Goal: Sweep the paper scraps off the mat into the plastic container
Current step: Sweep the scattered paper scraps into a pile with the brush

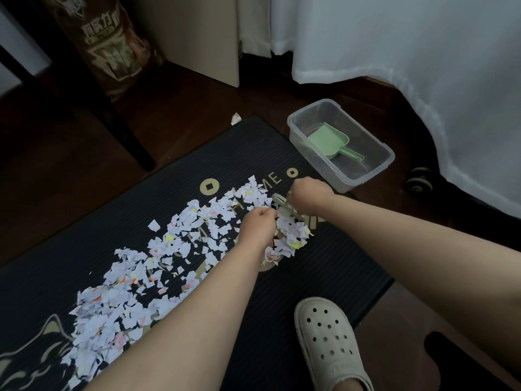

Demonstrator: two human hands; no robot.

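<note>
Head cam, both arms out over mat, L hand curled, pinching scraps, R hand fisted round pale tool.

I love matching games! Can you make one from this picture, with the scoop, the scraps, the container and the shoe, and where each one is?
Things:
1. scoop
2. scraps
3. container
4. shoe

Places:
A. spread over the mat
B. on the floor, beside the mat's right edge
C. at the mat's near edge
D. inside the container

Pairs: 1-D, 2-A, 3-B, 4-C
</note>
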